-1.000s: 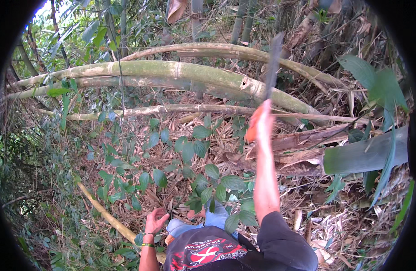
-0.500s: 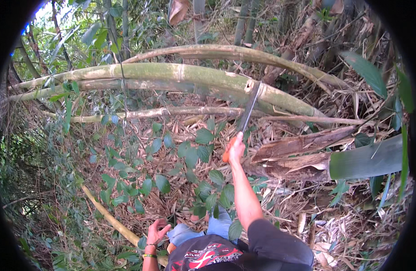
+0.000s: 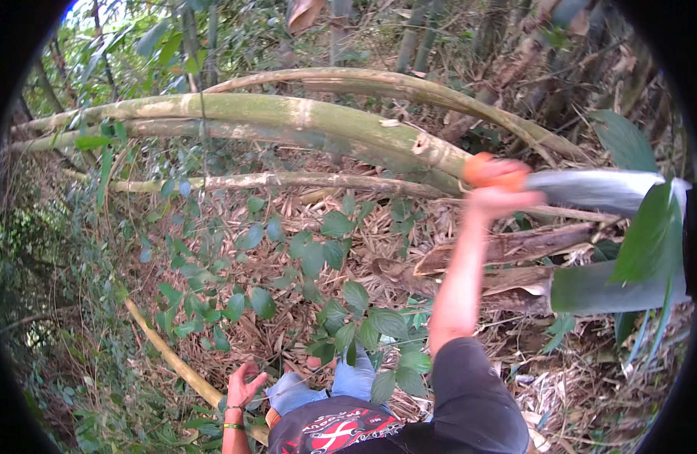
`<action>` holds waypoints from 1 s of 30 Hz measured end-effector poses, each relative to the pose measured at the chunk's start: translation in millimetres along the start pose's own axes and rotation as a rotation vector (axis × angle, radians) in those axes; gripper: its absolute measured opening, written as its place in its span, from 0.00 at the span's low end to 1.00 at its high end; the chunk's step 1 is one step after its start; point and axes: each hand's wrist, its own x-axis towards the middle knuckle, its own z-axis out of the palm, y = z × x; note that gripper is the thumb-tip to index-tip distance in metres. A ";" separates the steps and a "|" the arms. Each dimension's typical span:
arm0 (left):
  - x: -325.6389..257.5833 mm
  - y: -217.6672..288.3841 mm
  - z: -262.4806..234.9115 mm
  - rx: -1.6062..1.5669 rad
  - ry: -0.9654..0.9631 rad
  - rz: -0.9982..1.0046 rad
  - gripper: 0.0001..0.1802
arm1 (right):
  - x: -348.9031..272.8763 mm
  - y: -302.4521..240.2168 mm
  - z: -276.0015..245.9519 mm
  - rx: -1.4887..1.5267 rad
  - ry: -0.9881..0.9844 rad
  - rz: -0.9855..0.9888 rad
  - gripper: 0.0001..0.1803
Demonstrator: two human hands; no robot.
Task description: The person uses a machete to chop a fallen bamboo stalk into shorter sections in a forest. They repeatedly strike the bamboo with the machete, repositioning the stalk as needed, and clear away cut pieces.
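The right arm reaches forward and slightly to the right: the dark sleeve (image 3: 477, 401) ends near the elbow, and the bare right forearm (image 3: 462, 284) runs almost straight up the view. At its end the right hand (image 3: 506, 194), blurred, has its grip clamped around the orange handle (image 3: 484, 169) of a machete (image 3: 590, 188). The wrist is bent so that the blade (image 3: 564, 185) points to the right, roughly level across the view, above the cut green bamboo section (image 3: 590, 289); a large leaf (image 3: 643, 234) overlaps its far end. The hand overlaps the right part of the thick green bamboo stem (image 3: 348, 127); whether they touch, I cannot tell.

The left hand (image 3: 244, 384) is low, near the person's left leg (image 3: 289, 390), its grip apart, thumb spread and fingers loosely curled with nothing visible in them. Just beside it, the thin yellow stem (image 3: 170, 357) slants across the undergrowth.
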 end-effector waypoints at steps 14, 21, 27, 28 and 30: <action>11.5 -0.2 5.3 -0.033 -0.048 0.029 0.29 | 25.3 -60.5 24.5 -0.553 -0.215 0.021 0.35; -5.7 2.3 0.4 -0.006 -0.019 -0.045 0.28 | -90.8 79.9 -74.6 -0.300 -0.178 0.592 0.39; -6.4 3.5 7.7 0.026 -0.030 0.019 0.29 | -149.8 97.3 -66.0 -0.514 -0.064 1.049 0.38; -1.5 8.0 8.7 -0.011 -0.054 0.006 0.30 | -139.7 75.1 -64.5 -0.573 -0.079 0.978 0.37; 10.6 14.6 9.4 -0.026 -0.075 -0.016 0.30 | -115.2 31.1 -57.5 -0.682 -0.112 0.838 0.36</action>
